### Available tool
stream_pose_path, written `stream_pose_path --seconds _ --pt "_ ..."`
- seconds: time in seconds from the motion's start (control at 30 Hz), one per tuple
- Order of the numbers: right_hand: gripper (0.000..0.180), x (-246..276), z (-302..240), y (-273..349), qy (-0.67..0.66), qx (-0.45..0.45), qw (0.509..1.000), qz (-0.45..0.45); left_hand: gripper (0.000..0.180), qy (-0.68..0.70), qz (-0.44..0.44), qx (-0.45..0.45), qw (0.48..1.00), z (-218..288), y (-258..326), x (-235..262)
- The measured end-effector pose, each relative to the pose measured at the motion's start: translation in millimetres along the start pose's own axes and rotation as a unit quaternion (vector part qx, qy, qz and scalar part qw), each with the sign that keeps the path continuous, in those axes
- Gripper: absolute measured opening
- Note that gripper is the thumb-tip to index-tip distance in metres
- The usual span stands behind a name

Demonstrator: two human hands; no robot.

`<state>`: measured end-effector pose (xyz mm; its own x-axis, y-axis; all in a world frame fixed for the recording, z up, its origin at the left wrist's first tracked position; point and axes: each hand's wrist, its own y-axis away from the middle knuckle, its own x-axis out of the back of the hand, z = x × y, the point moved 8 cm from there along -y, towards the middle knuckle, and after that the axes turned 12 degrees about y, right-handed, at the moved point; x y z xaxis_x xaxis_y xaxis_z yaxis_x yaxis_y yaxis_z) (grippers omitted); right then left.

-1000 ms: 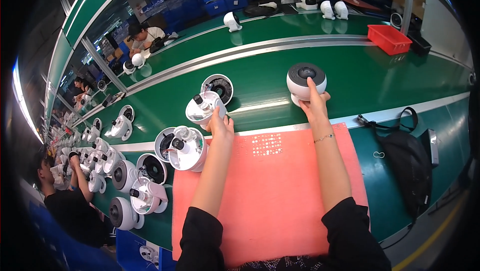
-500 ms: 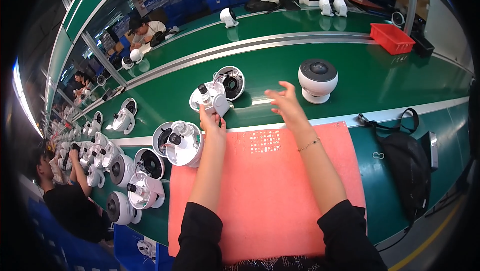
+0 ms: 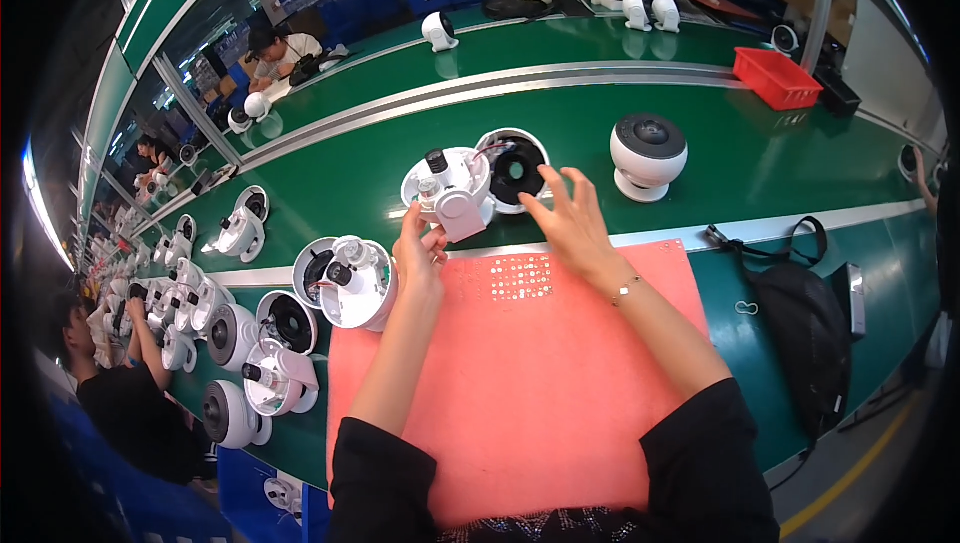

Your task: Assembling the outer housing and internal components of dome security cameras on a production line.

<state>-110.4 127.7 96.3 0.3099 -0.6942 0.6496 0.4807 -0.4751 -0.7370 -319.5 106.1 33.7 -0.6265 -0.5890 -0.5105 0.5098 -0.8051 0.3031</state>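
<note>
An opened white security camera (image 3: pixel 447 179) sits just beyond the pink mat, its black lens barrel upright. My left hand (image 3: pixel 420 248) grips its near left edge with thumb and fingers. Joined to it by thin wires, a round white shell with a black ring inside (image 3: pixel 516 171) faces up on the right. At that shell's right rim is my right hand (image 3: pixel 575 223), fingers spread and tips at the edge; firm contact is hard to judge. Left of my left forearm, another opened camera (image 3: pixel 345 283) rests at the mat's corner. Small clear round dots (image 3: pixel 521 277) lie in rows on the pink mat (image 3: pixel 520 393).
A closed white camera with dark front (image 3: pixel 648 155) stands to the right. Several cameras crowd the left bench, where a co-worker (image 3: pixel 125 373) handles parts. A black bag (image 3: pixel 800 333) lies right of the mat. Farther back is a red bin (image 3: pixel 777 79); a metal rail crosses the bench.
The opened camera has shifted right and its shell has swung farther open beside it. My right hand has come to the shell's rim. A hand with another camera appears at the far right edge.
</note>
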Motion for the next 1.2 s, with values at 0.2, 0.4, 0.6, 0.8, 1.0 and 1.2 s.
stream_pose_path --seconds 0.2,0.4,0.6,0.8,1.0,1.2 --pt "0.04 70 37 39 -0.061 0.017 0.989 0.131 0.051 -0.057 -0.068 0.017 0.996 12 26 -9" --pt "0.041 162 37 10 -0.378 0.053 0.923 0.05 0.038 -0.103 -0.16 0.011 0.982 13 53 -23" --pt "0.045 169 17 36 -0.672 -0.077 0.725 -0.131 0.043 -0.263 -0.424 0.197 0.844 -16 78 -32" --pt "0.048 182 -52 60 -0.725 0.043 0.579 -0.37 0.034 -0.413 -0.726 0.291 0.467 -57 166 -36" --pt "0.047 171 -63 70 -0.658 0.009 0.578 -0.482 0.033 -0.434 -0.749 0.191 0.462 -49 197 -28" --pt "0.05 162 -59 76 -0.615 -0.085 0.596 -0.51 0.027 -0.486 -0.432 -0.161 0.742 31 201 -3"
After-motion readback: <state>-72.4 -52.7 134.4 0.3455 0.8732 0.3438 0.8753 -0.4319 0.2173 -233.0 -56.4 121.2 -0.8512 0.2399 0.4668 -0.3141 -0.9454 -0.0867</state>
